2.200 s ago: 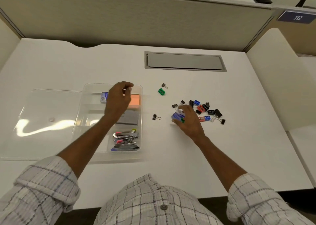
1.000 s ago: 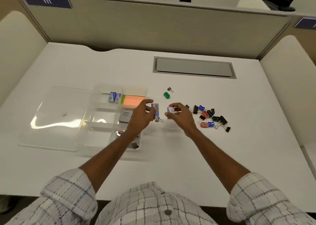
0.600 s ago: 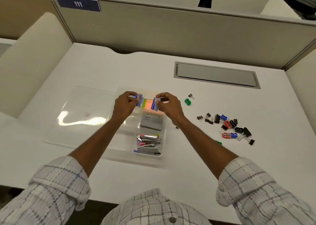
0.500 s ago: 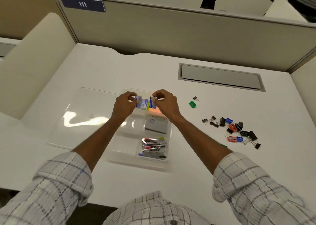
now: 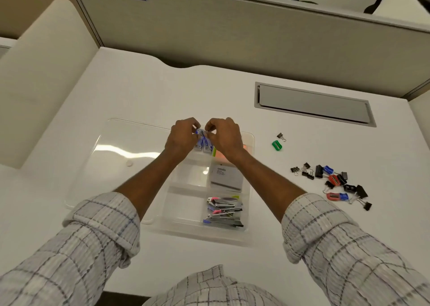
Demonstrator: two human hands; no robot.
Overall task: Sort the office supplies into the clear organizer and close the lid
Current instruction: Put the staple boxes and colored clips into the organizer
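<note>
Pinching small blue-and-white boxes (image 5: 198, 132), your left hand (image 5: 181, 139) and right hand (image 5: 224, 139) meet over the far compartment of the clear plastic organizer (image 5: 232, 235).
On the white desk (image 5: 162, 91), the flat clear lid (image 5: 116, 166) lies left, coloured binder clips (image 5: 337, 182) right, beige partition (image 5: 232, 37) behind.

One clear organizer (image 5: 183, 210). Inside it: one grey Camlin box (image 5: 225, 178), at least three mini staplers (image 5: 224, 211), at least two small blue-and-white boxes (image 5: 206, 147). Right of the organizer: one green sharpener (image 5: 277, 145), one lone binder clip (image 5: 281, 136), and a pile of clips and sharpeners (image 5: 335, 183) too tangled to count.
</note>
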